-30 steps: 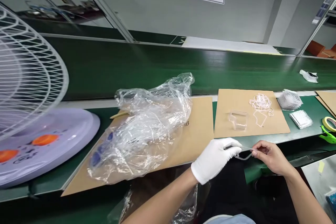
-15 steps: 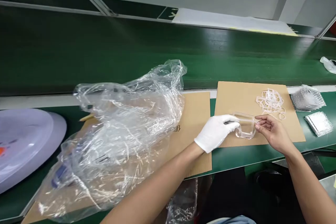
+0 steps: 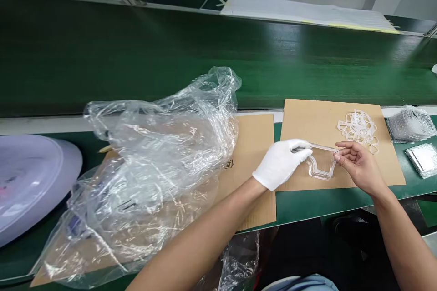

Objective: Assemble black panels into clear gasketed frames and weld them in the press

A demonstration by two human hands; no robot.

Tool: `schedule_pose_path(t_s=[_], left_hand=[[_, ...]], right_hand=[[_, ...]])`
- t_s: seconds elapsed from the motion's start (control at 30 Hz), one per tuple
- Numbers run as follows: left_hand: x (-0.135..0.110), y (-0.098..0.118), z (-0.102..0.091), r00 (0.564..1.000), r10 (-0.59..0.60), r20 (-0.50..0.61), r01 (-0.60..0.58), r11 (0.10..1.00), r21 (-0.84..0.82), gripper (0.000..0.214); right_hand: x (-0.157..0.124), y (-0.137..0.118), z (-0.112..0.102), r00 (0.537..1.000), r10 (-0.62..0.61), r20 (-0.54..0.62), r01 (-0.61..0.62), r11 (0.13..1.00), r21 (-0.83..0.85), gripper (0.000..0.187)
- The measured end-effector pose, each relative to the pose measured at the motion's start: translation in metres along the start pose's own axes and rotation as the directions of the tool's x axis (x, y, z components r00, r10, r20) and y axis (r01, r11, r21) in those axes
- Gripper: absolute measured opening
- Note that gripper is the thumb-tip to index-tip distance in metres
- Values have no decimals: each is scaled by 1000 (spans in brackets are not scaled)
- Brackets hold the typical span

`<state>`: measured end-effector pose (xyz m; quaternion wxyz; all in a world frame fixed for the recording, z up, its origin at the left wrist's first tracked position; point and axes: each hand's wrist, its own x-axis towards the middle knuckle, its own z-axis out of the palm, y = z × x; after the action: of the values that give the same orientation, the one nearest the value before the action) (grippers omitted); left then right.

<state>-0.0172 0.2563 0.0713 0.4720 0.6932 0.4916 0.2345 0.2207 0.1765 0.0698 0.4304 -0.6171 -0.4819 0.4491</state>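
Observation:
My left hand (image 3: 280, 163), in a white glove, pinches the left end of a thin clear strip that runs across to my bare right hand (image 3: 356, 167), whose fingertips pinch its right end. The strip lies along the top of a clear plastic tray (image 3: 319, 166) resting on a brown cardboard sheet (image 3: 341, 182). Both hands hover just above that sheet, one on each side of the tray. A pile of clear loops like the strip (image 3: 359, 127) lies on the same sheet behind my right hand.
A large crumpled clear plastic bag (image 3: 153, 159) covers a second cardboard sheet (image 3: 254, 145) to the left. A pale fan base (image 3: 30, 182) sits at far left. Bubble-wrap pouches (image 3: 411, 122) and a silver packet (image 3: 423, 159) lie at right. A green conveyor belt (image 3: 170, 54) runs behind.
Both hands moved from the table's front edge forward onto the right cardboard sheet, carrying the strip over the clear tray. The view dropped and the fan grille left the picture.

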Motion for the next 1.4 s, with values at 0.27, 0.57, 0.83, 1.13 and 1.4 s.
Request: schedule_pose_path(t_s=[0.27,0.57,0.83,1.13,1.4], left_hand=[[-2,-2,0,1000,-3,-5,3,1000,30,25],[0,-12,10,992,72,-100,-62,994,94,18],[1,-13,14,988,101,-115,-82,984,159,17],[1,-16,17,987,105,-117,-85,982,169,21],[1,-16,18,987,116,-113,-95,980,176,22]], right_hand=[[3,7,2,1000,-14,12,14,1000,-9,51],[4,9,2,1000,-3,-5,2,997,-76,49],[6,11,6,999,-17,-35,13,992,-124,41],[5,10,6,997,-33,-70,22,987,-160,39],[-29,15,13,996,73,-56,-81,985,-155,67]])
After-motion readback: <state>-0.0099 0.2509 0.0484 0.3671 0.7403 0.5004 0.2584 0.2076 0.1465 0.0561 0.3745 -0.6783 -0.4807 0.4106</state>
